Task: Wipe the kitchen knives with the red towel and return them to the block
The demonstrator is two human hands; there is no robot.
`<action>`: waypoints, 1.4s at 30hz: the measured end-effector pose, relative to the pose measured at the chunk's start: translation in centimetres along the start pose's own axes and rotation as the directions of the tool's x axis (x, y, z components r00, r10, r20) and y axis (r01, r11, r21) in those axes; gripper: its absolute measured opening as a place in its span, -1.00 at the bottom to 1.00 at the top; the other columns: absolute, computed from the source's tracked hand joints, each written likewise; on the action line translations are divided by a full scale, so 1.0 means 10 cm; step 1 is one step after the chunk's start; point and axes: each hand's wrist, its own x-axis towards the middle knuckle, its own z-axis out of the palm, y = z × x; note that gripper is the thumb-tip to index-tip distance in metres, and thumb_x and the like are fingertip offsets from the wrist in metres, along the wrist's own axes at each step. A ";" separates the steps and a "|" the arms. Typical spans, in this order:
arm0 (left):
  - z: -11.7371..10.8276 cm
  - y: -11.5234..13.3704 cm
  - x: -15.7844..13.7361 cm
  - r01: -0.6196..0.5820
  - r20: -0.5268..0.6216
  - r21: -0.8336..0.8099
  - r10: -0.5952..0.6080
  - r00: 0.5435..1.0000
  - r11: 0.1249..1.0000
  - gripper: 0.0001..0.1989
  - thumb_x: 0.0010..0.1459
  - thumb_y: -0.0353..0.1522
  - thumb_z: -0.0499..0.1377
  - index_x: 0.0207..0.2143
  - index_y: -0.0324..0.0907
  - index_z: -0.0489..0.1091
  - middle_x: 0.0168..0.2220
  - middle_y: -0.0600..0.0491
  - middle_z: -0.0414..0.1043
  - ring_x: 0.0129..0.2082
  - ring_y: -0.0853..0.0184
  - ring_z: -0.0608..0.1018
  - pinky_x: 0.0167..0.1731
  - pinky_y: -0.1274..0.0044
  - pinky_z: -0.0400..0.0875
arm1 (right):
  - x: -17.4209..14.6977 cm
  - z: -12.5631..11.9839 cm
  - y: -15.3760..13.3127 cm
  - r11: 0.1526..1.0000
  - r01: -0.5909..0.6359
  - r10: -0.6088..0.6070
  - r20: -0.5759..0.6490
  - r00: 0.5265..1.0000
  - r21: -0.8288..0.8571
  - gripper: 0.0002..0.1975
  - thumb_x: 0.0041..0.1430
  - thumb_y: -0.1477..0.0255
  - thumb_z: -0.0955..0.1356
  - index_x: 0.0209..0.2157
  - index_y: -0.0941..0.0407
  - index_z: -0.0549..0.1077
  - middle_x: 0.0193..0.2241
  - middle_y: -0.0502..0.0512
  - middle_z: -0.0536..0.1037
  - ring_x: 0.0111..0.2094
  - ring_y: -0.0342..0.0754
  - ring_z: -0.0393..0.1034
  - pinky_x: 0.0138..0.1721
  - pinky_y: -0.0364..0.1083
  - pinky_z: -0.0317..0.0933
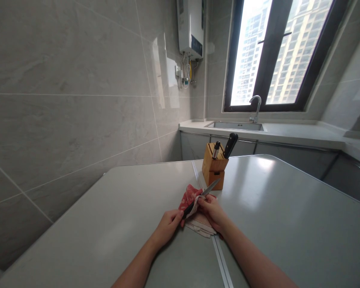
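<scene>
My left hand (169,225) is closed around the black handle of a kitchen knife (210,187). The blade slants up and to the right, its tip in front of the knife block. My right hand (212,211) pinches a red and pale patterned cloth (189,195) against the knife near the base of the blade. The rest of the cloth hangs below and behind the knife, over the table. Just beyond stands a wooden knife block (210,165), with a large black-handled knife (231,145) and a smaller dark-handled tool (216,150) in its slots.
A pale table (132,196) with a strip along its middle seam lies under my hands. Past its far edge are a counter with a sink (237,126), a faucet (256,108) and a window (276,56). A water heater (191,30) hangs on the tiled wall.
</scene>
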 end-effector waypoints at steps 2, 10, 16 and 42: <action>0.00 0.00 0.00 -0.001 0.007 0.004 0.001 1.000 1.000 -0.46 0.23 -0.13 -0.17 -0.63 -0.25 0.30 -0.61 0.14 0.16 -0.53 0.42 0.25 -0.46 0.62 0.10 | 0.00 0.00 0.00 1.000 0.001 -0.001 0.012 1.000 0.003 -0.76 -0.15 0.44 0.46 -0.39 0.19 0.42 -0.47 0.05 0.52 -0.44 -0.10 0.39 -0.27 -0.07 0.25; 0.00 -0.03 0.00 -0.031 0.026 0.005 0.031 0.999 1.000 -0.45 0.21 -0.10 -0.14 -0.58 -0.27 0.38 -0.58 0.11 0.24 -0.51 0.41 0.28 -0.45 0.62 0.12 | -0.01 0.00 0.00 0.999 -0.009 0.012 0.042 0.999 -0.053 -0.75 -0.12 0.42 0.45 -0.34 0.19 0.43 -0.45 0.05 0.53 -0.42 -0.08 0.41 -0.26 -0.05 0.25; 0.00 -0.05 -0.01 -0.012 0.026 0.025 0.012 1.000 1.000 -0.48 0.19 -0.09 -0.09 -0.56 -0.28 0.40 -0.56 0.10 0.28 -0.50 0.40 0.30 -0.45 0.62 0.13 | -0.03 0.03 -0.03 0.998 -0.032 0.035 0.054 0.998 -0.056 -0.73 -0.17 0.40 0.47 -0.37 0.18 0.44 -0.47 0.05 0.54 -0.43 -0.07 0.42 -0.29 -0.07 0.25; 0.01 -0.08 -0.01 0.073 0.033 -0.037 -0.072 0.997 0.997 -0.62 -0.06 -0.13 0.21 -0.59 -0.24 0.20 -0.60 0.20 0.03 -0.56 0.47 0.11 -0.57 0.62 -0.04 | -0.07 0.09 -0.05 0.897 -0.004 0.090 0.173 0.981 -0.441 -0.75 -0.10 0.28 0.41 -0.45 0.19 0.43 -0.56 -0.03 0.40 -0.54 -0.19 0.21 -0.51 -0.20 0.07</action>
